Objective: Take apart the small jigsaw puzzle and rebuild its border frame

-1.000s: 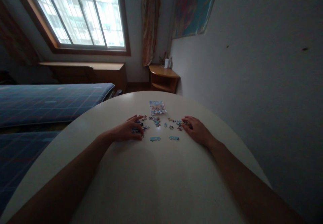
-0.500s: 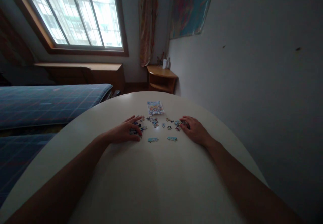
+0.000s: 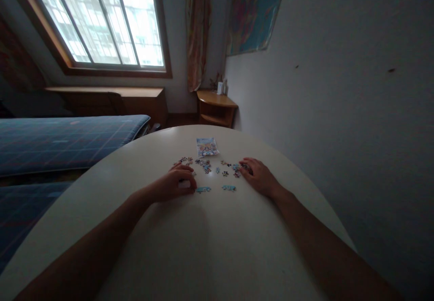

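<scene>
At the left end of a short joined blue puzzle strip (image 3: 204,189), my left hand (image 3: 174,183) has its thumb and index finger pinched together on what looks like a puzzle piece, mostly hidden by the fingertips. My right hand (image 3: 257,176) rests at a small pile of puzzle pieces (image 3: 236,171), its fingers bent over some of them and the thumb apart. Another short blue strip (image 3: 229,188) lies between the hands. Loose puzzle pieces (image 3: 206,165) are scattered beyond the strips, with more pieces (image 3: 185,160) just past my left fingers.
A printed picture sheet or packet (image 3: 207,147) lies behind the pieces on the round white table (image 3: 217,246). A blue plaid mattress (image 3: 74,143) stands left of the table, a wall (image 3: 322,111) to the right, and a wooden corner cabinet (image 3: 217,100) beyond.
My left hand has come off the left pile toward me and right, its spread fingers now pinched at the left strip. My right hand has barely moved. The view has shifted slightly.
</scene>
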